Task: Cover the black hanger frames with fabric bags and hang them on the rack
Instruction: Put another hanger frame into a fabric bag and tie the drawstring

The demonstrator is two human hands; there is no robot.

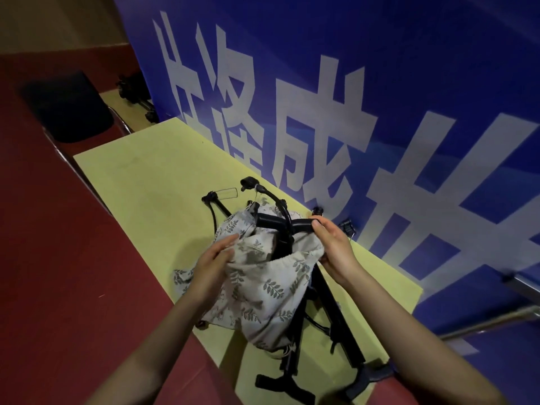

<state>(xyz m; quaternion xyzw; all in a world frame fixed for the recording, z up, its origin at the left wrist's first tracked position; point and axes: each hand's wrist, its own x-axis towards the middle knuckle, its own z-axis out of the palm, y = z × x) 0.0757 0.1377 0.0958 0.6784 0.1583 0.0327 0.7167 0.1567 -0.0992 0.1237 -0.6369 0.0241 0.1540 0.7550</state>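
Both hands (214, 266) (333, 247) pinching leaf-print fabric bag (257, 287) over black hanger frame (280, 226); banner (380, 83) characters cropped, "成" legible.

Your surroundings, taken from the yellow-green table (140, 182).

Along the table's far edge you have a blue banner (409, 68) with large white characters standing right against it. Left of the table lies red floor (43, 258), where a black chair seat (70, 108) sits beyond the table's far-left corner. Past that corner, at the banner's foot, you can see dark stand legs (137, 95). A metal rail (491, 320) runs right of the table.
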